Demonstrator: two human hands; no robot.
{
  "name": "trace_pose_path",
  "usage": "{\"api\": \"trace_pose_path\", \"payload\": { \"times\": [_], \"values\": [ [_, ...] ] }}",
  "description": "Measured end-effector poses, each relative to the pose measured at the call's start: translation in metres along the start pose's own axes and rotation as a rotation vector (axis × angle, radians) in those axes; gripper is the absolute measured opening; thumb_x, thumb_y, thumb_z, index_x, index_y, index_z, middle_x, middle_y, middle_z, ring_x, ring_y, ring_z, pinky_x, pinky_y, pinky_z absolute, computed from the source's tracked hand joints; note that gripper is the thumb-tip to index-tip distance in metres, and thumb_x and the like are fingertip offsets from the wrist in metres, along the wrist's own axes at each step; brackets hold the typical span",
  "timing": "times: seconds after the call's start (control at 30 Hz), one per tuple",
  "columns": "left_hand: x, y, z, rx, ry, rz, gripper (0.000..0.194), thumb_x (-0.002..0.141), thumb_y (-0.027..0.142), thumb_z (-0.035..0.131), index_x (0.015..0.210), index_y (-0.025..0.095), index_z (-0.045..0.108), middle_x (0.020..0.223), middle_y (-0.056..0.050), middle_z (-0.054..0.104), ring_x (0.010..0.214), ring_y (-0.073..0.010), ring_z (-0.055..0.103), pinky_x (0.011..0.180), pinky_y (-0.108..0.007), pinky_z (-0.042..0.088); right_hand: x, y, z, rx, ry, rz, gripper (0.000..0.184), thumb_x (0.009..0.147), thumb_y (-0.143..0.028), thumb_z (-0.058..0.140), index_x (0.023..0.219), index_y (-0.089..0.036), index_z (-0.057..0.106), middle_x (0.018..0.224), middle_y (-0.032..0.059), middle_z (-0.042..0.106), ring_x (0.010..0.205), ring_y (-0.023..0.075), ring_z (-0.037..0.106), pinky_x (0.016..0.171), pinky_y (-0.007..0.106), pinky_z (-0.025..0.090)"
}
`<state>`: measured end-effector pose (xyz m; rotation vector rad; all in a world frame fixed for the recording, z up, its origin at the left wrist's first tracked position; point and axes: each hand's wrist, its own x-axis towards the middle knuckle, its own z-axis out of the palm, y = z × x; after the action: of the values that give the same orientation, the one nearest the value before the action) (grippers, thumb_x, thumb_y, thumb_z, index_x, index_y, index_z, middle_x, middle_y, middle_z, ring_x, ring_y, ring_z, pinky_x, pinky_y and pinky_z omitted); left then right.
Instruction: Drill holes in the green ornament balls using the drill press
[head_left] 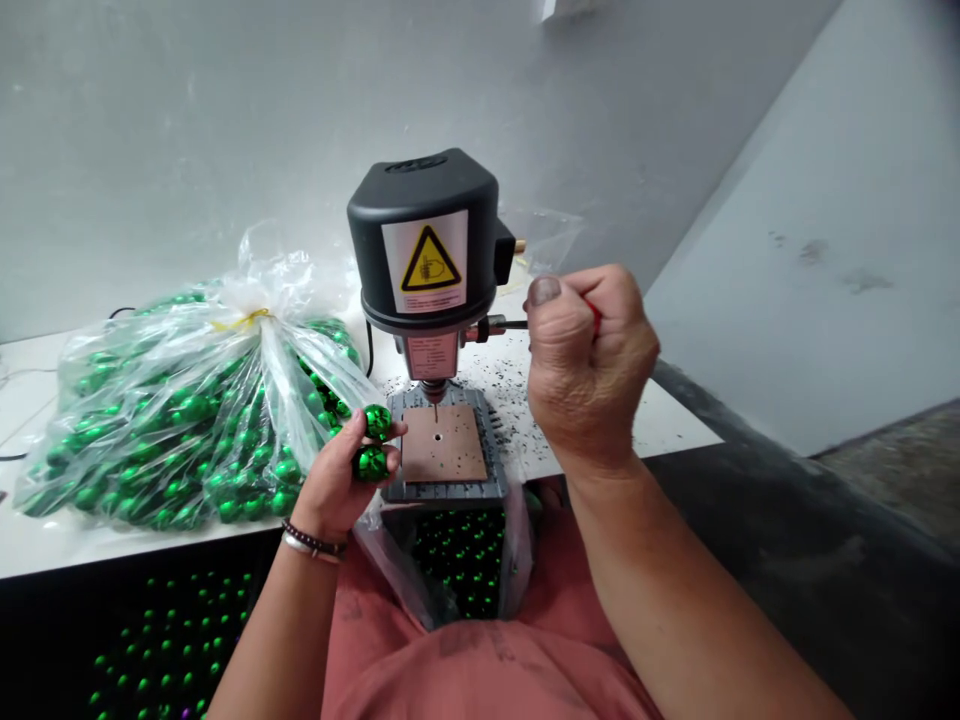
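Observation:
A small black bench drill point(427, 250) with a yellow warning label stands on a white table point(675, 415). Its bit hangs just above a brown plate point(444, 445) with a hole in it. My right hand point(589, 365) is closed in a fist round the drill's red-tipped feed lever point(595, 313). My left hand point(337, 475) sits just left of the plate, fingers closed on two shiny green beads point(373, 445).
A large tied clear bag of green beads point(180, 410) lies on the table to the left. An open bag with more green beads point(457, 560) hangs below the drill at my lap. Dark shavings point(510, 390) litter the table by the drill. A grey wall stands behind.

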<state>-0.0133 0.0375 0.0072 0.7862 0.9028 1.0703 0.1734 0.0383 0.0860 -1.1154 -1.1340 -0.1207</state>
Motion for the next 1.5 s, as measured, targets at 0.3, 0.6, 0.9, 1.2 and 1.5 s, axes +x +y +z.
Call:
{"api": "trace_pose_path", "payload": {
  "times": [0.3,0.6,0.9,1.2,1.5],
  "values": [
    [0.011,-0.025,0.009,0.215,0.044,-0.086,0.035,0.064,0.031,0.067,0.095,0.017,0.055,0.095,-0.004,0.062,0.063,-0.0089,0.057,0.052,-0.019,0.041,0.006,0.002,0.000,0.039,-0.031,-0.045,0.028,0.082,-0.039,0.041,0.063,-0.019,0.040,0.051,-0.0062,0.031,0.047,0.0028,0.031,0.049,0.019,0.029],
    [0.025,-0.025,0.017,0.589,0.123,-0.017,0.044,0.063,0.039,0.065,0.099,0.014,0.060,0.073,0.000,0.060,0.058,-0.0082,0.052,0.053,-0.020,0.039,0.054,0.003,0.014,-0.115,-0.155,-0.007,0.039,0.081,-0.043,0.038,0.055,-0.018,0.024,0.052,-0.0052,0.023,0.052,0.0048,0.021,0.052,0.021,0.022],
    [0.038,-0.035,0.010,0.818,0.138,0.027,0.041,0.066,0.042,0.061,0.097,0.016,0.062,0.072,-0.001,0.064,0.053,-0.0102,0.053,0.048,-0.021,0.041,0.078,0.016,0.035,-0.155,-0.201,0.062,0.038,0.080,-0.038,0.036,0.051,-0.017,0.026,0.052,-0.0049,0.022,0.052,0.0048,0.020,0.051,0.023,0.018],
    [0.045,-0.040,0.013,1.141,0.184,0.090,0.043,0.067,0.039,0.061,0.106,0.020,0.063,0.088,-0.003,0.069,0.081,-0.0191,0.063,0.068,-0.027,0.047,0.078,0.015,0.033,-0.121,-0.221,0.090,0.038,0.080,-0.041,0.039,0.053,-0.017,0.027,0.053,-0.0055,0.024,0.053,0.0047,0.022,0.053,0.022,0.020],
    [0.049,-0.036,0.030,1.440,0.116,0.179,0.043,0.071,0.036,0.058,0.110,0.019,0.061,0.107,-0.005,0.065,0.097,-0.0199,0.058,0.086,-0.030,0.042,0.078,0.016,0.034,-0.092,-0.231,0.089,0.037,0.081,-0.040,0.039,0.054,-0.017,0.027,0.055,-0.0057,0.023,0.054,0.0044,0.023,0.053,0.021,0.020]
  ]
}}
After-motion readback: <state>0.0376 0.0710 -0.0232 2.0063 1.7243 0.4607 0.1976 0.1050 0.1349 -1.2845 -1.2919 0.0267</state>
